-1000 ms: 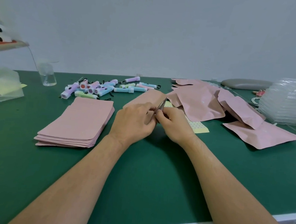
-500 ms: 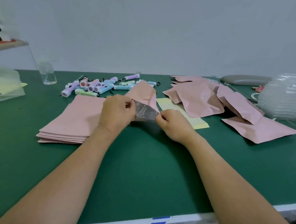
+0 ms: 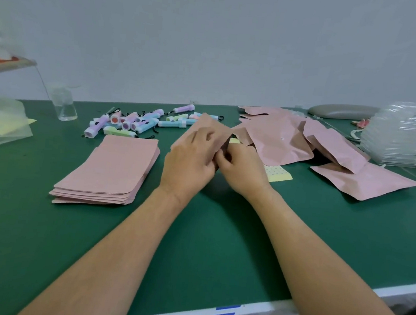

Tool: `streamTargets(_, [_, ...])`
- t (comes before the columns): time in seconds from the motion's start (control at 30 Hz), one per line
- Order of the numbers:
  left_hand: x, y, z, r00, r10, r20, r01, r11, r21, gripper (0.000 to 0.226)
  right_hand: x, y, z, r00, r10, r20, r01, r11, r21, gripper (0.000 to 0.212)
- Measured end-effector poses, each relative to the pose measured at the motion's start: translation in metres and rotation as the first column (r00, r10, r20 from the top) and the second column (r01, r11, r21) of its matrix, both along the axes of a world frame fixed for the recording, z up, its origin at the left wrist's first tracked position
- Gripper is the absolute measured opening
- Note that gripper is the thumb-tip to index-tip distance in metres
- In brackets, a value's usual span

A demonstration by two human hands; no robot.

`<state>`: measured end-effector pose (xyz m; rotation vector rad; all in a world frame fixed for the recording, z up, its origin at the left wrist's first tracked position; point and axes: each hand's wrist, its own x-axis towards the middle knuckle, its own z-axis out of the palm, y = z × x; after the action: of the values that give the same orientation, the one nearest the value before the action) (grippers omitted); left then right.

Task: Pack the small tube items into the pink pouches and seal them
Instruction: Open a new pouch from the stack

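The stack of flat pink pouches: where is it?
Head view: the stack lies on the green table, left of the left hand, nearer than the small tubes.

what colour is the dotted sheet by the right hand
Pale yellow; the sheet shows best in head view.

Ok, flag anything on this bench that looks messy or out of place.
Puffed pouches at right lie in a loose, overlapping heap, unlike the squared stack of flat pouches at left. The tubes are scattered. Nothing looks spilled or torn.
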<state>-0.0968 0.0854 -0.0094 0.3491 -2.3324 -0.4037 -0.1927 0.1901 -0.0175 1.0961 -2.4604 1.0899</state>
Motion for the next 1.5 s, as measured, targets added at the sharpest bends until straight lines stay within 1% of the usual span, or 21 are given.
streamTargets(0.03, [-0.001,-0.002,0.0,0.997,0.038,0.068,-0.039,0.999,0.023,0.041,0.003,-0.003,0.0,0.999,-0.009,-0.052,0.009,1.0,0.008,0.043])
streamTargets(0.13, [0.002,-0.01,-0.001,0.973,0.146,0.18,-0.154,0.988,0.027,0.021,0.009,-0.011,-0.002,0.983,-0.054,-0.174,0.07,0.994,0.086,0.043])
streamTargets(0.23, [0.004,-0.02,0.0,0.966,0.231,0.117,-0.242,0.966,0.091,0.018,0.007,-0.01,-0.002,0.959,-0.149,-0.243,0.199,0.959,0.2,0.038])
streamTargets(0.3, [0.004,-0.022,0.002,0.97,0.241,0.038,-0.244,0.959,0.143,0.016,0.008,-0.008,0.001,0.946,-0.197,-0.258,0.248,0.951,0.183,0.037])
streamTargets(0.37, [0.004,-0.018,0.002,0.982,0.187,-0.018,-0.182,0.971,0.153,0.019,0.013,-0.01,0.003,0.956,-0.212,-0.204,0.24,0.963,0.124,0.039])
streamTargets(0.43, [0.002,-0.009,0.001,0.994,0.099,-0.04,-0.093,0.986,0.137,0.035,0.019,-0.013,0.005,0.982,-0.189,-0.007,0.189,0.978,0.09,0.045])
streamTargets(0.5, [-0.001,-0.001,0.0,0.997,0.06,-0.048,-0.054,0.99,0.127,0.054,0.021,-0.013,0.007,0.971,-0.171,0.166,0.155,0.982,0.108,0.044])
streamTargets(0.57, [-0.003,-0.001,0.001,0.996,0.069,-0.059,-0.062,0.991,0.118,0.072,0.016,-0.01,0.007,0.968,-0.187,0.165,0.164,0.976,0.143,0.027])
streamTargets(0.63, [-0.001,-0.007,0.003,0.987,0.095,-0.126,-0.078,0.988,0.134,0.078,0.012,-0.006,0.007,0.968,-0.205,0.146,0.176,0.965,0.192,0.016])
streamTargets(0.7, [0.003,-0.014,0.005,0.967,0.129,-0.221,-0.087,0.978,0.19,0.072,0.01,-0.006,0.005,0.968,-0.212,0.136,0.181,0.961,0.21,0.018])
streamTargets(0.77, [0.005,-0.015,0.004,0.96,0.141,-0.243,-0.083,0.968,0.235,0.071,0.011,-0.008,0.004,0.971,-0.224,0.079,0.206,0.96,0.19,0.021])
streamTargets(0.83, [0.004,-0.008,0.003,0.974,0.131,-0.187,-0.082,0.965,0.25,0.072,0.013,-0.011,0.004,0.974,-0.227,0.009,0.223,0.963,0.148,0.026])
streamTargets(0.93, [-0.002,0.004,-0.002,0.996,0.078,-0.037,-0.065,0.959,0.277,0.066,0.013,-0.01,0.002,0.974,-0.222,-0.044,0.225,0.969,0.102,0.034])
streamTargets(1.0, [-0.006,0.005,-0.004,0.997,0.074,0.025,-0.078,0.943,0.324,0.063,0.009,-0.005,0.002,0.973,-0.232,-0.022,0.233,0.965,0.124,0.032])
streamTargets(1.07, [-0.007,-0.002,-0.004,0.994,0.106,0.023,-0.107,0.922,0.371,0.058,0.003,0.0,0.003,0.967,-0.254,0.0,0.251,0.953,0.169,0.028])
streamTargets(1.17, [-0.006,-0.012,-0.004,0.992,0.124,-0.005,-0.11,0.9,0.422,0.045,0.003,0.0,0.005,0.965,-0.263,0.011,0.256,0.948,0.187,0.027])
streamTargets(1.27, [-0.005,-0.001,-0.006,0.996,0.07,0.055,-0.086,0.898,0.43,0.025,0.009,-0.007,0.004,0.976,-0.214,0.029,0.207,0.965,0.162,0.031])
streamTargets(1.3, [-0.004,0.002,-0.007,0.996,0.059,0.063,-0.08,0.899,0.431,0.026,0.01,-0.008,0.003,0.978,-0.204,0.038,0.197,0.969,0.151,0.033])
streamTargets(1.37, [-0.006,0.003,-0.007,0.997,0.054,0.063,-0.076,0.893,0.443,0.041,0.008,-0.006,0.004,0.975,-0.202,0.088,0.191,0.974,0.121,0.039])
streamTargets(1.43, [-0.008,-0.001,-0.006,0.995,0.073,0.067,-0.096,0.889,0.448,0.053,0.005,-0.002,0.006,0.967,-0.181,0.18,0.177,0.983,0.037,0.051])
streamTargets(1.5, [-0.008,-0.003,-0.007,0.994,0.085,0.066,-0.106,0.892,0.44,0.048,0.005,-0.001,0.008,0.959,-0.158,0.235,0.17,0.985,-0.033,0.057])
